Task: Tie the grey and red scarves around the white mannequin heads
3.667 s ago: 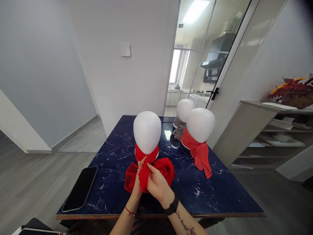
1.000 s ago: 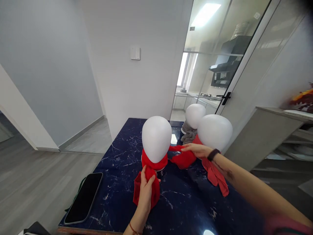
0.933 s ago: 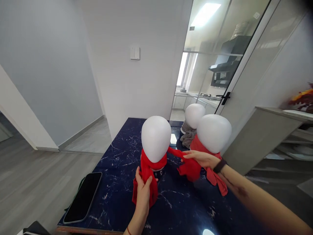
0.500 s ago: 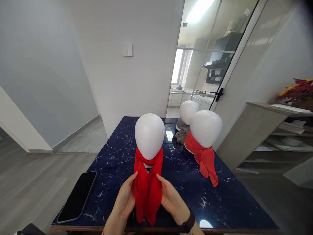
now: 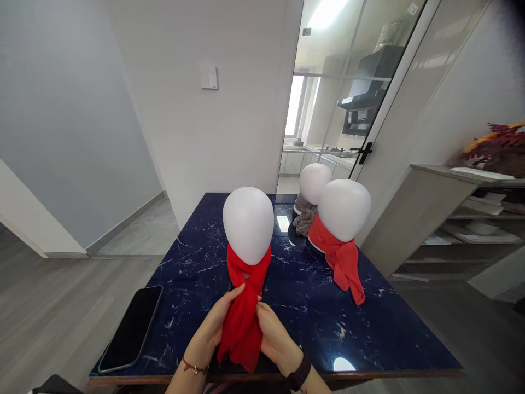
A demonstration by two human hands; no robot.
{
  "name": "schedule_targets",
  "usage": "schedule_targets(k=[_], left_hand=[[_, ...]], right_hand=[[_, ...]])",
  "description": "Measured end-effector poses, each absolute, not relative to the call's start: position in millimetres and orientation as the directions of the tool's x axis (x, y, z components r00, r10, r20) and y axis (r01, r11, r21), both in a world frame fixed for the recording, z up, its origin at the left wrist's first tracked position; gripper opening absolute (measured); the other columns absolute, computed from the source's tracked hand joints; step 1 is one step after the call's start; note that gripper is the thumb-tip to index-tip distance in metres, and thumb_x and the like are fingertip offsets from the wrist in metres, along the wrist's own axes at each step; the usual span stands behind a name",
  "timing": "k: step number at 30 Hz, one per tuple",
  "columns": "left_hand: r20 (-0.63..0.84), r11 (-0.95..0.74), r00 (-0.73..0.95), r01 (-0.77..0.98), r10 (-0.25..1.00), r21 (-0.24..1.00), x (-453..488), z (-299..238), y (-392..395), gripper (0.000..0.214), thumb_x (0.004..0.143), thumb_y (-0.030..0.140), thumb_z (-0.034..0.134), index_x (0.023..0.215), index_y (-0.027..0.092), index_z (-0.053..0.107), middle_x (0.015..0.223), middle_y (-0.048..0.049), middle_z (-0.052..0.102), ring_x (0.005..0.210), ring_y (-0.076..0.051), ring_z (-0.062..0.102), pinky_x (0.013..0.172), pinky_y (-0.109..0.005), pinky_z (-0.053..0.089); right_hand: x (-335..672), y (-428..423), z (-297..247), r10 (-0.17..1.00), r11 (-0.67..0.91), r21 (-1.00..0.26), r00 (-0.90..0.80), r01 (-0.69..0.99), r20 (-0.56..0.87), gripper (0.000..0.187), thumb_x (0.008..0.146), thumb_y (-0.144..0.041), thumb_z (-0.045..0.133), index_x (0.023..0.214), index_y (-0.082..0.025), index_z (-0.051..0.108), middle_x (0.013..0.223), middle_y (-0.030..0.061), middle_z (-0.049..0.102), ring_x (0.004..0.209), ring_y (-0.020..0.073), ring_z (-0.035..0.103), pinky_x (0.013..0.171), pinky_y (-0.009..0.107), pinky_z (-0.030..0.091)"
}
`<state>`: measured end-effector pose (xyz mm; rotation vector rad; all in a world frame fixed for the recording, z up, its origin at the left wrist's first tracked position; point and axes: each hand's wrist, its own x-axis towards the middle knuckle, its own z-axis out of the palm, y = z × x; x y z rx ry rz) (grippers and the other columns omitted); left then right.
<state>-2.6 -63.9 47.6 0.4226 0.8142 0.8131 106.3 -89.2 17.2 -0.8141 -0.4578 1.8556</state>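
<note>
A bright red scarf (image 5: 241, 328) is wrapped around the neck of a white mannequin head (image 5: 248, 224) at the table's middle. Its two ends hang forward and overlap below the neck. My left hand (image 5: 217, 320) grips the scarf from the left, thumb on top of the cloth near the crossing. On the other side my right hand (image 5: 273, 331) pinches the scarf's right edge, its fingers curled and partly behind the fabric. A dark band is on my right wrist, a thin bracelet on my left.
To the right stands a second white head (image 5: 344, 209) with a coral-red knotted scarf (image 5: 344, 262). Behind it is a third head (image 5: 315, 183) with a grey-brown scarf (image 5: 305, 219). A black phone (image 5: 132, 328) lies at the left edge of the dark blue marbled table (image 5: 192, 257).
The scarf's two ends hung side by side with a hand on each; now they lie crossed. My hands have come closer together, and the view has shifted slightly.
</note>
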Motion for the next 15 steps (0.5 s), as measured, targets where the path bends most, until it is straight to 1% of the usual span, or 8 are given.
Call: schedule_targets(k=[2,3,5,7,8,10,12,15], left_hand=[[-0.449,0.599,0.403,-0.438,0.798,0.671,1.3,47.9,-61.6,0.026,0.077,0.033,0.064,0.085,0.009,0.070,0.089,-0.0127,0.073,0.094,-0.026,0.066,0.089,-0.034,0.049],[-0.431,0.563,0.372,-0.416,0.822,0.714,3.5,47.7,-61.6,0.030,0.077,0.036,0.063,0.089,0.010,0.070,0.093,-0.0129,0.072,0.097,-0.026,0.065,0.091,-0.034,0.048],[-0.364,0.449,0.287,-0.337,0.886,0.827,8.4,46.1,-63.4,0.036,0.078,0.041,0.062,0.096,0.011,0.069,0.105,-0.0127,0.069,0.106,-0.027,0.061,0.096,-0.036,0.044],[-0.254,0.296,0.206,-0.212,0.945,0.931,13.5,43.3,-66.7,0.042,0.078,0.045,0.060,0.104,0.013,0.067,0.118,-0.0115,0.064,0.117,-0.026,0.053,0.103,-0.035,0.037],[-0.196,0.224,0.183,-0.147,0.963,0.963,16.0,41.7,-68.8,0.044,0.079,0.047,0.058,0.108,0.014,0.065,0.123,-0.0107,0.061,0.121,-0.026,0.049,0.105,-0.035,0.034],[-0.122,0.131,0.161,-0.046,0.979,0.990,20.3,38.2,-72.9,0.048,0.082,0.049,0.053,0.116,0.017,0.060,0.131,-0.0096,0.055,0.126,-0.024,0.044,0.108,-0.034,0.029],[-0.114,0.114,0.142,0.009,0.983,0.993,23.1,35.2,-76.4,0.052,0.084,0.051,0.048,0.123,0.018,0.055,0.135,-0.0096,0.051,0.129,-0.023,0.040,0.110,-0.035,0.027],[-0.133,0.131,0.112,0.028,0.985,0.991,24.4,33.2,-78.6,0.052,0.083,0.052,0.049,0.122,0.018,0.055,0.133,-0.0102,0.052,0.129,-0.023,0.039,0.110,-0.036,0.026]], right_hand=[[114.5,-90.9,14.9,0.925,-0.379,-0.729,-0.241,-0.571,-0.292,0.029,0.067,-0.037,0.073,0.084,-0.015,0.066,0.088,0.0085,0.070,0.086,0.0230,0.064,0.079,0.034,0.049],[121.0,-91.6,13.2,0.947,-0.321,-0.802,-0.181,-0.504,-0.265,0.032,0.068,-0.038,0.072,0.089,-0.015,0.065,0.092,0.0087,0.069,0.087,0.0227,0.064,0.081,0.034,0.048],[136.1,-92.3,10.4,0.984,-0.160,-0.935,0.027,-0.315,-0.178,0.037,0.070,-0.042,0.070,0.097,-0.017,0.063,0.100,0.0086,0.067,0.089,0.0221,0.063,0.084,0.035,0.047],[148.4,-92.7,10.4,0.977,-0.044,-0.990,0.200,-0.135,-0.070,0.040,0.074,-0.047,0.064,0.102,-0.019,0.060,0.104,0.0087,0.065,0.093,0.0221,0.061,0.088,0.035,0.045],[151.7,-93.0,11.7,0.977,-0.019,-0.995,0.210,-0.099,-0.039,0.041,0.076,-0.048,0.063,0.105,-0.020,0.058,0.105,0.0087,0.064,0.096,0.0222,0.061,0.090,0.035,0.044],[152.3,-93.7,15.8,0.996,-0.006,-0.990,0.083,-0.141,-0.018,0.047,0.075,-0.043,0.065,0.114,-0.021,0.052,0.110,0.0084,0.062,0.102,0.0218,0.059,0.092,0.035,0.044],[147.5,-94.0,19.9,0.997,-0.043,-0.969,-0.075,-0.243,-0.026,0.058,0.071,-0.035,0.071,0.121,-0.022,0.045,0.112,0.0075,0.061,0.103,0.0208,0.059,0.092,0.035,0.044],[141.9,-92.8,21.9,0.985,-0.118,-0.929,-0.163,-0.350,-0.063,0.063,0.066,-0.024,0.073,0.121,-0.021,0.042,0.102,0.0053,0.065,0.092,0.0194,0.063,0.085,0.034,0.047]])
